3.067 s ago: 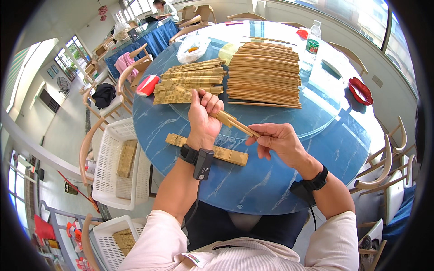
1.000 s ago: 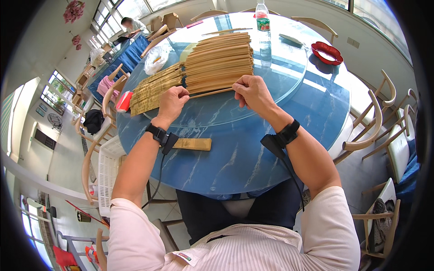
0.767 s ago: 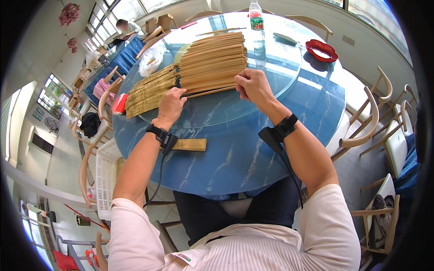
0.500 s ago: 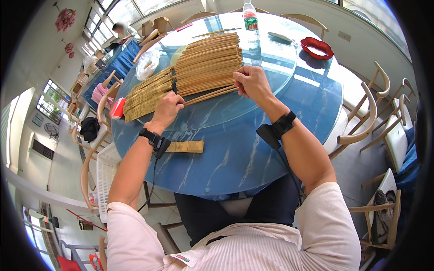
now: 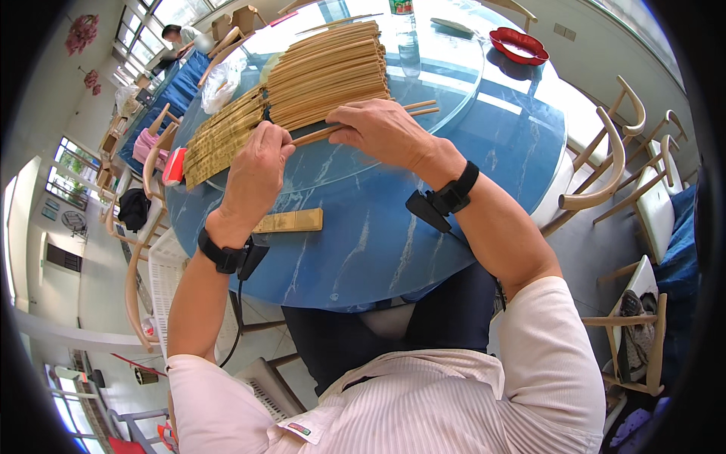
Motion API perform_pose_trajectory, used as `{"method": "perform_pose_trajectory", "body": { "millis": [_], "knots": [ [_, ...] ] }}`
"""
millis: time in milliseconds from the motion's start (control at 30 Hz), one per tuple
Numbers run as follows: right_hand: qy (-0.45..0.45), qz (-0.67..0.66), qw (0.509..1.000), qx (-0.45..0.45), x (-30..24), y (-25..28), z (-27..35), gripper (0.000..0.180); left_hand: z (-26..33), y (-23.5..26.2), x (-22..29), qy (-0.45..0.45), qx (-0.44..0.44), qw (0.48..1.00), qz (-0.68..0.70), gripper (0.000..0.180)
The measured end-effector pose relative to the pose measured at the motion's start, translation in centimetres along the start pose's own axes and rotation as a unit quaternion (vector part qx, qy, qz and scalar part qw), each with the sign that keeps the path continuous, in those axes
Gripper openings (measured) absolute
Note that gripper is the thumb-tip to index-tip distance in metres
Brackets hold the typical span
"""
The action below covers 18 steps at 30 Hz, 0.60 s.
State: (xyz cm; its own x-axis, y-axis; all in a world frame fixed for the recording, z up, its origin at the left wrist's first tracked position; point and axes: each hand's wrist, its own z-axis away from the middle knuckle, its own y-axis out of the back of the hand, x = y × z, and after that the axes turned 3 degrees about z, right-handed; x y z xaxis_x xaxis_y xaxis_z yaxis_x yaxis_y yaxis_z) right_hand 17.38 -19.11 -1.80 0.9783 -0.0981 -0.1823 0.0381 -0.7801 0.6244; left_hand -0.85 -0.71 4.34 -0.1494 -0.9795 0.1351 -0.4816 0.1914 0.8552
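Observation:
Two long wooden chopsticks (image 5: 316, 136) lie across the front of a big stack of chopsticks (image 5: 327, 72). My left hand (image 5: 257, 168) is closed on their left ends. My right hand (image 5: 382, 132) grips them further along, with its fingers curled over, and their other ends stick out past it to the right. Left of the stack, gold printed paper sleeves (image 5: 221, 144) are spread in an overlapping row beside my left hand. A smaller flat pile of gold sleeves (image 5: 293, 220) rests nearer me, below the left wrist.
The round blue marbled table (image 5: 363, 257) carries a glass turntable (image 5: 465, 98). On it are a clear plastic bag (image 5: 221, 85), a red packet (image 5: 175, 166), a red dish (image 5: 519, 47) and a bottle (image 5: 401, 7). Wooden chairs (image 5: 605, 163) ring the table. A person (image 5: 189, 39) sits far left.
My right hand has slid leftward along the chopsticks toward my left hand, so their right ends now project beyond it. The view has shifted slightly.

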Motion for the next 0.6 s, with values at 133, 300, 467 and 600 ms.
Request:
{"method": "perform_pose_trajectory", "body": {
  "millis": [133,300,467,600],
  "knots": [
    [-0.059,-0.076,0.994,-0.054,-0.8,1.7,0.0,0.024,0.0,1.0,0.2,0.104,0.024,0.983,0.147,0.024],
    [-0.225,-0.282,0.933,0.018,-1.4,5.2,-1.2,0.028,3.0,3.0,0.5,0.193,-0.217,0.945,0.149,0.038],
    [-0.214,-0.430,0.871,0.098,-1.8,3.9,-1.2,0.030,6.0,0.2,-1.1,-0.001,-0.209,0.975,0.071,0.045],
    [-0.213,-0.373,0.900,0.073,-2.0,1.6,-0.7,0.030,6.4,-1.0,-2.1,-0.006,-0.226,0.970,0.085,0.047]
  ]
}}
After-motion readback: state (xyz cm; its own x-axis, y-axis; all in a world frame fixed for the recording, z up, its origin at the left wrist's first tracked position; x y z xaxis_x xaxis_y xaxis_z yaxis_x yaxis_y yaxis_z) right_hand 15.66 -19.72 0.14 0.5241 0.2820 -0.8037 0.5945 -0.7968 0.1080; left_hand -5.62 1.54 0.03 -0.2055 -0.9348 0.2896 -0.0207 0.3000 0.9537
